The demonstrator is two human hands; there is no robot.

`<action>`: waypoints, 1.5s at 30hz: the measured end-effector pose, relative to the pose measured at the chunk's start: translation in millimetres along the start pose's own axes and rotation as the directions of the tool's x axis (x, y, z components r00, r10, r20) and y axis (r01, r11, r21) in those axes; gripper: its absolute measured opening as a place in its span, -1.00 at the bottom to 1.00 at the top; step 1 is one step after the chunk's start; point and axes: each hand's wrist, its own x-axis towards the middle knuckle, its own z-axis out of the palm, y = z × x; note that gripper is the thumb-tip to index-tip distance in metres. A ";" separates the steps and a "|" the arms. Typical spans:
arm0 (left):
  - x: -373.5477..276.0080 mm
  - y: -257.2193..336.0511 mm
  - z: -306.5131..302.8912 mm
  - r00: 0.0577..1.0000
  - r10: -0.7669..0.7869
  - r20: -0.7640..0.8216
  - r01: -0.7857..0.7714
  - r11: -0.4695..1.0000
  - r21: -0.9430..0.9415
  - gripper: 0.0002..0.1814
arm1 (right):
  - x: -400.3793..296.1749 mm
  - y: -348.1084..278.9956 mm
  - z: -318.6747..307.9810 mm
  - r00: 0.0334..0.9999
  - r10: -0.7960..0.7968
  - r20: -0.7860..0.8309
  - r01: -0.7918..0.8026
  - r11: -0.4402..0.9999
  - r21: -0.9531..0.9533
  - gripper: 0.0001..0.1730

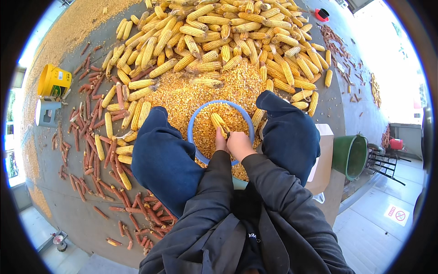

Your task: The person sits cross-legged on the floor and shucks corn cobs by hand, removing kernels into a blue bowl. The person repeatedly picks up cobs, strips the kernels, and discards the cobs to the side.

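Note:
Over a blue-rimmed basin (190, 132) of loose corn kernels (205, 137), my left hand (221, 141) grips the lower end of a yellow ear of corn (217, 121). Beside it, my right hand (239, 144) is closed around a small dark-handled tool (228, 134), whose working end meets the ear. A dark groove runs along the ear near the tool. The tool's exact kind cannot be told. The basin stands between my knees, and more kernels (171, 92) lie heaped around and beyond it.
Whole ears (212, 30) are piled ahead. Bare red cobs (92, 137) lie scattered at left, near a yellow bucket (54, 80) and a grey-blue plastic stool (48, 112). At right are a cardboard box (323, 161) and a green tub (349, 157).

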 end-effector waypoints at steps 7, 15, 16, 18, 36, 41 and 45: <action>47.2 -13.1 -44.4 0.988 -0.094 0.122 0.101 0.993 -0.054 -0.51 | 0.6 -2.7 -1.0 0.989 -0.146 0.024 0.148 0.966 -0.213 -0.78; 24.0 -12.5 -25.7 0.986 -0.140 0.088 0.151 0.979 -0.134 -0.45 | 32.0 6.0 14.9 0.990 0.135 0.046 -0.141 0.980 0.142 -0.72; 26.1 -12.2 -27.9 0.987 -0.144 0.075 0.153 0.980 -0.126 -0.43 | 37.9 5.3 14.8 0.979 0.173 0.104 -0.190 0.965 0.183 -0.71; 27.5 -8.9 -27.2 0.986 -0.159 0.050 0.164 0.981 -0.106 -0.40 | 48.8 2.9 12.4 0.944 0.245 0.220 -0.299 0.919 0.256 -0.68; 17.3 -4.9 -18.0 0.988 -0.103 0.111 0.114 0.989 -0.094 -0.40 | 59.2 -3.0 26.5 0.976 0.208 0.068 -0.216 0.963 0.159 -0.68; 14.8 -1.0 -15.2 0.974 -0.031 0.226 0.059 0.992 -0.116 -0.46 | 66.0 -20.1 12.6 0.986 0.090 0.143 -0.089 0.996 -0.009 -0.73; 0.0 -16.6 -12.8 0.999 0.029 0.015 -0.028 1.000 -0.008 -0.52 | 95.4 -8.5 46.0 0.998 -0.013 0.054 0.020 0.990 -0.136 -0.74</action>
